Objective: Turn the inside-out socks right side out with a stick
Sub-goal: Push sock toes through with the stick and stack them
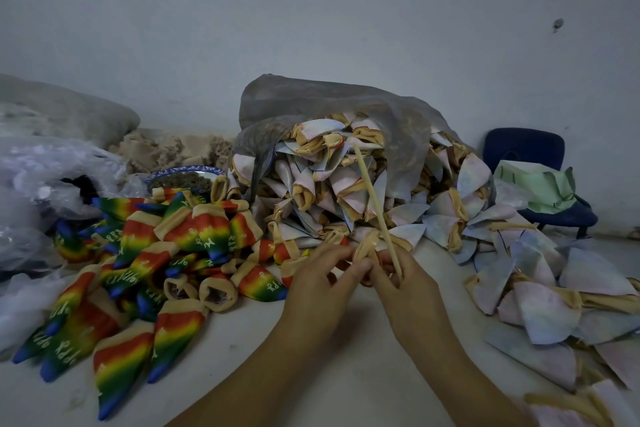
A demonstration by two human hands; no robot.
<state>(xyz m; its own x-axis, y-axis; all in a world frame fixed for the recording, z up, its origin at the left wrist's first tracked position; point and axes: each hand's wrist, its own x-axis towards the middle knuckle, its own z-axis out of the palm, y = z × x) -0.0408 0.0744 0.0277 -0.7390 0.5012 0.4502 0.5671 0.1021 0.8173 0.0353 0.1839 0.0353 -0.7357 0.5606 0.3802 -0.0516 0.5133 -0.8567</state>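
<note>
1. Grey-white wall (346, 28) at the back and a white table top (263, 357) under everything. It's one head view, looking down at the work.
2. Counts: one stick (372, 198), two hands, and one sock (363, 248) being worked on. The rainbow socks (145, 253) on the left are too heaped to count exactly, easily twenty-plus. The pale socks (346, 184) in the middle and on the right are even more, spilling out of one grey plastic bag (311, 97).
3. Also around: one blue-rimmed plate (187, 175) behind the rainbow heap, crumpled clear plastic (52, 166) on the far left, and one blue chair (523, 146) far right with a green bag (533, 184) on it.
4. The left hand (322, 284) has its fingers curled, pinching the tan cuff of the sock.
5. The right hand (405, 288) is curled round the lower end of the stick, with its fingertips also touching the cuff.
6. The sock sits bunched right between the two sets of fingertips, just off the table. From the right hand the stick slants up and away, and its far tip is over the pale heap.
7. Room: bare table runs from the wrists toward the camera, between the two piles. The rainbow heap is just beside the left hand. Pale socks crowd in right behind the fingers and all down the right side, hiding that table edge.
</note>
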